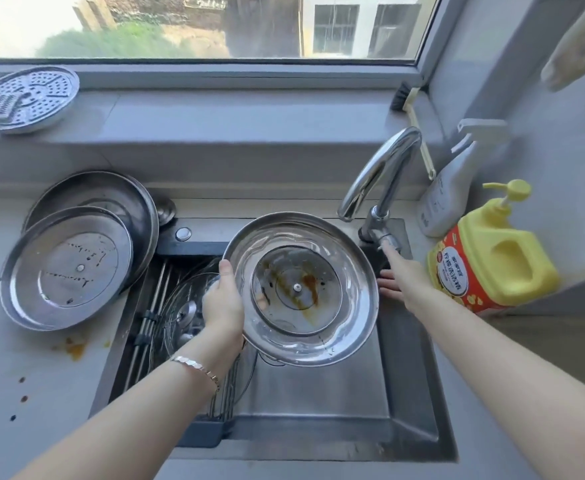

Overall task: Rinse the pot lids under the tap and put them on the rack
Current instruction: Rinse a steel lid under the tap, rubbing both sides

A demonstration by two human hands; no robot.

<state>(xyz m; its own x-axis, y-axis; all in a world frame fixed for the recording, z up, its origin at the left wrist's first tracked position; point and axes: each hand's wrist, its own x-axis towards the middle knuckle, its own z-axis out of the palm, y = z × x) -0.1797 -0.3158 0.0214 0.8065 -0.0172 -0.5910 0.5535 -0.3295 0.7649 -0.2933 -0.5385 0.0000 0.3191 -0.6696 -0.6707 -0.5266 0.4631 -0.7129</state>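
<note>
My left hand (222,304) grips the left rim of a steel pot lid (301,289), held underside up over the sink (318,393). Brown sauce stains mark its glass centre. My right hand (400,273) reaches past the lid's right edge, index finger extended and touching the tap handle (386,239). The curved tap (377,174) shows no water running. Two more steel lids (66,268) lean stacked on the counter at the left. A glass lid (183,313) stands in the wire rack (152,306) across the sink's left side, partly hidden by my left hand.
A yellow dish soap bottle (492,261) and a white spray bottle (447,192) stand right of the tap. A perforated steamer plate (24,98) lies on the window sill. Orange sauce spots (74,348) stain the counter at the left.
</note>
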